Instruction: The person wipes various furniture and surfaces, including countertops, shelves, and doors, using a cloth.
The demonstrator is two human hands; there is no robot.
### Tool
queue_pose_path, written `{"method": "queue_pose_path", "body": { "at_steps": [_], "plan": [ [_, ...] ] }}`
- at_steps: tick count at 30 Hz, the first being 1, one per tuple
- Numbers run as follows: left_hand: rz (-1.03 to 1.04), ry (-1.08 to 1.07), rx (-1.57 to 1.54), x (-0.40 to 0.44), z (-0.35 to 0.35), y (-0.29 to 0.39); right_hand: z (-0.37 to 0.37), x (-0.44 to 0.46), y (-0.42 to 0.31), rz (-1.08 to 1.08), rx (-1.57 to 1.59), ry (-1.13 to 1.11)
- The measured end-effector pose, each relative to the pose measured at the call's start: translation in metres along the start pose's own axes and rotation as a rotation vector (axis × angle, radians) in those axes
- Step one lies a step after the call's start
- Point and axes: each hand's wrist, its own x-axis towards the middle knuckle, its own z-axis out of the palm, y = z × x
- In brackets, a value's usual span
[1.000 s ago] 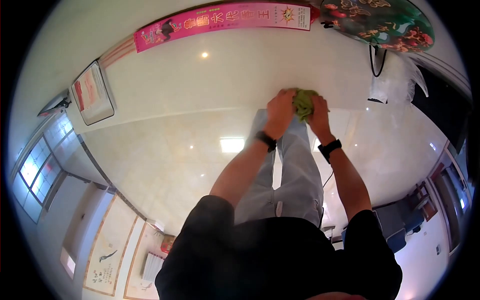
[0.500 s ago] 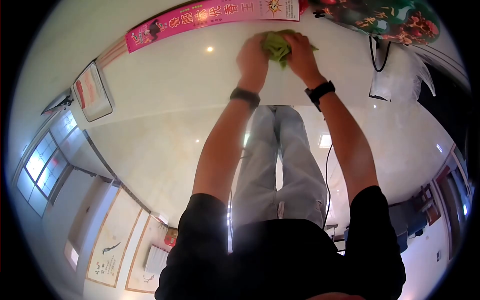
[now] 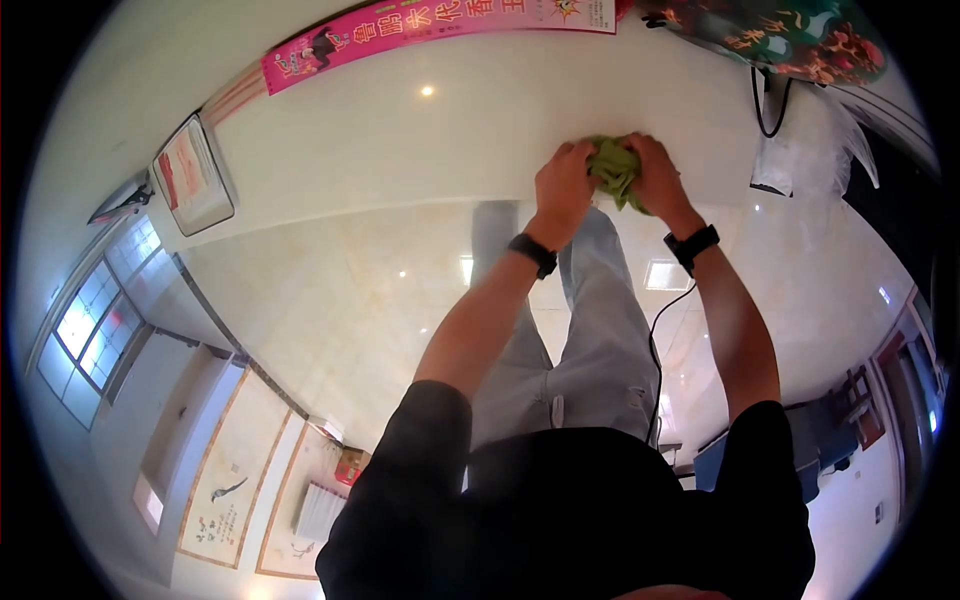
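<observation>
Clutching from both sides, the left hand (image 3: 565, 187) and right hand (image 3: 660, 182) are grasping a green cloth (image 3: 616, 172) over a pale tabletop (image 3: 400, 145), just inside its near edge. Wide room is extending leftward to a dark-rimmed flat object (image 3: 196, 178); a narrower span is reaching right to clear plastic (image 3: 805, 148). A pink strip (image 3: 430, 34) is bordering the far side.

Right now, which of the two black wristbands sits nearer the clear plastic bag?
The right wristband, on the same side of the green cloth as the plastic bag; the left wristband is on the other side, farther from the bag.
</observation>
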Motion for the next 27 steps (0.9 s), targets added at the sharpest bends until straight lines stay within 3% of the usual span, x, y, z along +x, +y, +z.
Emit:
{"method": "queue_pose_path", "body": {
  "at_steps": [8, 15, 18, 21, 25, 27],
  "plan": [
    [-0.141, 0.025, -0.054, -0.061, -0.092, -0.103, 0.107, -0.001, -0.107, 0.023, 0.130, -0.095],
    [-0.143, 0.194, 0.064, -0.033, -0.186, -0.187, 0.183, 0.072, -0.186, -0.110, 0.162, -0.076],
    [-0.091, 0.214, 0.088, 0.009, -0.221, -0.191, 0.195, 0.114, -0.195, -0.241, 0.144, 0.073],
    [-0.014, 0.265, 0.077, 0.050, -0.226, -0.181, 0.183, 0.146, -0.190, -0.237, 0.057, 0.137],
    [0.028, 0.279, 0.015, 0.080, -0.199, -0.149, 0.150, 0.155, -0.163, -0.195, -0.102, 0.202],
    [0.016, 0.183, 0.002, 0.078, -0.188, -0.136, 0.134, 0.143, -0.158, -0.165, -0.110, 0.215]
  ]
}}
